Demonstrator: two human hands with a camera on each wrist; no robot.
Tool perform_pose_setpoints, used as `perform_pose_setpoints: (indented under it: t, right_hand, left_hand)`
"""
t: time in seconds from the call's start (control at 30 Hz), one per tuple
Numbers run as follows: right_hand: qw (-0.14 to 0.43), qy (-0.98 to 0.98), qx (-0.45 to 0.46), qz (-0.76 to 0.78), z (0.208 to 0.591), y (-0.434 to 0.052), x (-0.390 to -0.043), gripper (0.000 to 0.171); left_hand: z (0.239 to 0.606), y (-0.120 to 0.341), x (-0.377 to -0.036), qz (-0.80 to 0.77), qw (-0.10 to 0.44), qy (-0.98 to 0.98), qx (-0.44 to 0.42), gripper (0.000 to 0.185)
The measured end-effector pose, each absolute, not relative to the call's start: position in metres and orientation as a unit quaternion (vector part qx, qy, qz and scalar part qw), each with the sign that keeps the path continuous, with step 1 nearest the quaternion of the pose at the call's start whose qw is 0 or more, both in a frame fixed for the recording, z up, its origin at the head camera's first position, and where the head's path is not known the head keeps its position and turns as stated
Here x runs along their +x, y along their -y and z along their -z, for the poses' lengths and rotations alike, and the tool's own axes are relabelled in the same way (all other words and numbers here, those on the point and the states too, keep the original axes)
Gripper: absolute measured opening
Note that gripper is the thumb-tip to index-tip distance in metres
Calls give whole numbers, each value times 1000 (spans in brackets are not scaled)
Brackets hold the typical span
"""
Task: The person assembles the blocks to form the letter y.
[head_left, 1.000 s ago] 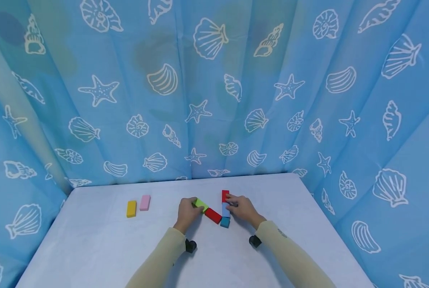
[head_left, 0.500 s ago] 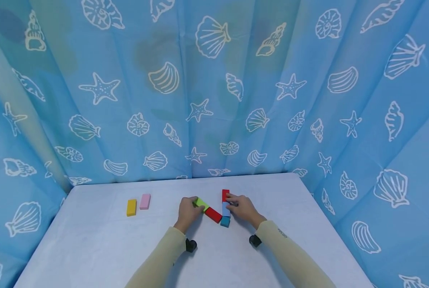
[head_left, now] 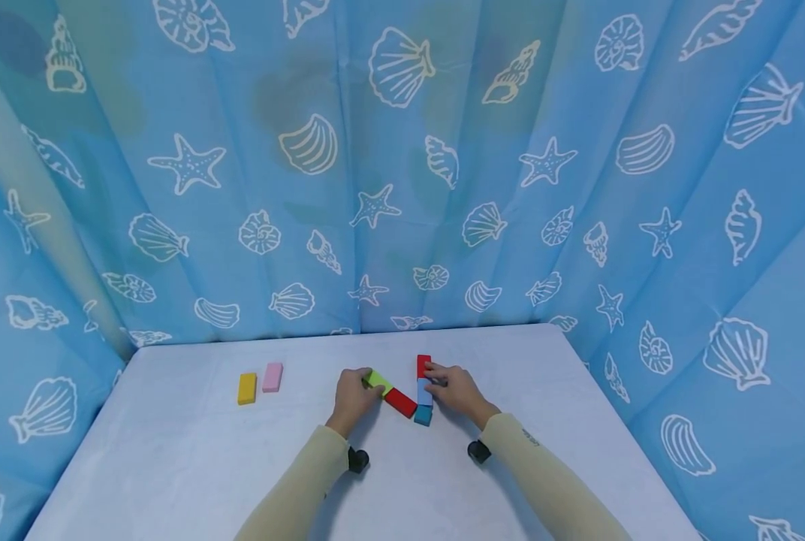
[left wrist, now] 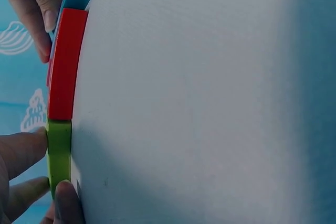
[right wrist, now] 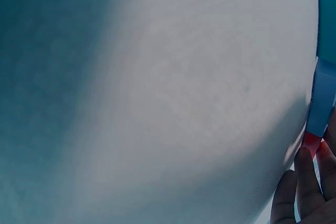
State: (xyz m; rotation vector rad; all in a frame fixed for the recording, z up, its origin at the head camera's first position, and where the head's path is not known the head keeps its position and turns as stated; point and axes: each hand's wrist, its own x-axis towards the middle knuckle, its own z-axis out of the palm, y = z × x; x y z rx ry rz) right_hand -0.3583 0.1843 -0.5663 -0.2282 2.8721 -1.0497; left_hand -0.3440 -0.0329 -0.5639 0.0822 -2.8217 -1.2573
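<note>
Small toy blocks form a bent, V-shaped row on the white table. At the left end, my left hand pinches a lime green block between thumb and fingers. A red block butts against it, followed by a teal block at the bend. A light blue block continues from the teal one, and another red block tops the right arm of the row. My right hand has its fingers curled at this far red block, with the thumb over the light blue block's edge. Its fingers partly hide both blocks.
A yellow block and a pink block lie apart on the left side of the white table. Behind and beside the table hangs a blue curtain printed with shells and starfish.
Both hands and the blocks keep the same positions on the table. Only the head view has shifted very slightly.
</note>
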Motion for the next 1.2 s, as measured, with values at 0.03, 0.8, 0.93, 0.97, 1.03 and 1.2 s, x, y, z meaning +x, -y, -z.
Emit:
perform_pose_setpoints:
  t: [0.03, 0.8, 0.93, 0.97, 1.03, 1.2]
  right_hand:
    - [38, -936, -74, 341, 566, -184, -358, 40]
    - [38, -935, -79, 345, 564, -184, -359, 40]
    - [34, -937, -72, 341, 563, -183, -359, 40]
    - [33, -937, -71, 340, 563, -183, -359, 40]
    - [32, -938, -71, 339, 562, -182, -358, 40]
    - [36, -938, -75, 337, 562, -184, -357, 41]
  left_hand:
    - [564, 33, -344, 406, 26, 913, 25, 50]
    - [560, 57, -350, 479, 8, 877, 39, 37]
    - [558, 69, -350, 492, -12, 870, 33, 35]
    - [558, 72, -350, 491, -15, 871, 28, 35]
    - [556, 80, -350, 484, -12, 875, 13, 34]
    - [553, 104, -348, 465, 15, 885, -24, 31]
